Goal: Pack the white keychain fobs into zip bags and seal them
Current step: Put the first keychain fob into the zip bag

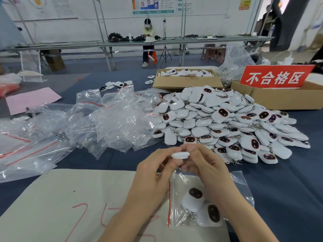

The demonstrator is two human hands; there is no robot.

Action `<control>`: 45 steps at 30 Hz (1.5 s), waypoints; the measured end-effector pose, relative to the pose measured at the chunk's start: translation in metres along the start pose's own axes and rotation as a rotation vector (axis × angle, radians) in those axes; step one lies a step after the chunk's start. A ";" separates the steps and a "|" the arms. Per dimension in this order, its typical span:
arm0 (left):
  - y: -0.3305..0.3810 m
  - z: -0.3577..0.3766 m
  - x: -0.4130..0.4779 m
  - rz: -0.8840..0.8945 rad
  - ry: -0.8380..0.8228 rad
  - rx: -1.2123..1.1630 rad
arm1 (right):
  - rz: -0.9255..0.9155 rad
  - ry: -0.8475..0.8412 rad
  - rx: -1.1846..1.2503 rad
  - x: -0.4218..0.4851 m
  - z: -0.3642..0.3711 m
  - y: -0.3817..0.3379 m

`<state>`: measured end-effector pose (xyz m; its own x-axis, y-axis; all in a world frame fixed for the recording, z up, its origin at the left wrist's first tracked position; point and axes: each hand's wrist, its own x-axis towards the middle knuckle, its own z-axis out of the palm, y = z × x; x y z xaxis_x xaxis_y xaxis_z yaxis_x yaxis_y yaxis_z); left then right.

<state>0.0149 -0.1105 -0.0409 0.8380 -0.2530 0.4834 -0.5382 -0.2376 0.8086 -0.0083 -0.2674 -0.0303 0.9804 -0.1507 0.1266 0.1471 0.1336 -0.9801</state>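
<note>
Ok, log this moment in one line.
phase: packing | left hand: pinches white fob | right hand: pinches same fob | zip bag: under hands, two fobs inside

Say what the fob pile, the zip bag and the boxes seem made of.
Fob pile: likely glossy white plastic, soft highlights, dark shiny faces.
Zip bag: thin clear plastic film, crinkled, red seal strip.
Boxes: brown cardboard, probably; matte.

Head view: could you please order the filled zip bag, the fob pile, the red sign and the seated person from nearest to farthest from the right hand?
1. Zip bag, directly under the right hand.
2. Fob pile, just ahead.
3. Red sign, back right.
4. Seated person, far bench.
</note>
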 end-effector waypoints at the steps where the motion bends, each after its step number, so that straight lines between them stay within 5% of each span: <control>1: -0.001 -0.002 0.001 -0.010 0.022 -0.003 | -0.024 -0.018 -0.040 -0.001 0.000 0.000; 14: 0.005 -0.015 0.004 -0.177 -0.118 -0.193 | -0.054 -0.047 -0.005 -0.001 -0.002 -0.002; 17: 0.003 -0.039 0.012 -0.357 -0.096 -0.231 | -0.103 0.009 -0.286 0.002 -0.007 0.004; 20: -0.004 -0.063 0.010 -0.545 -0.331 -0.144 | -0.059 -0.065 -0.625 0.000 -0.011 0.012; 24: -0.005 -0.068 0.005 -0.603 -0.635 -0.079 | -0.013 -0.142 -0.656 -0.001 -0.008 0.013; 29: -0.007 -0.056 0.007 -0.598 -0.473 -0.182 | -0.016 -0.165 -0.675 0.002 -0.009 0.014; 39: 0.004 -0.023 0.002 -0.692 -0.425 -0.466 | 0.015 -0.023 -0.553 0.010 -0.013 0.015; 45: 0.007 -0.016 -0.001 -0.616 -0.470 -0.322 | 0.019 -0.044 -0.517 0.009 -0.010 0.016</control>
<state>0.0115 -0.0969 -0.0303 0.8107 -0.5471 -0.2085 0.1154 -0.1999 0.9730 0.0017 -0.2763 -0.0467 0.9885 -0.1103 0.1036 0.0563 -0.3671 -0.9285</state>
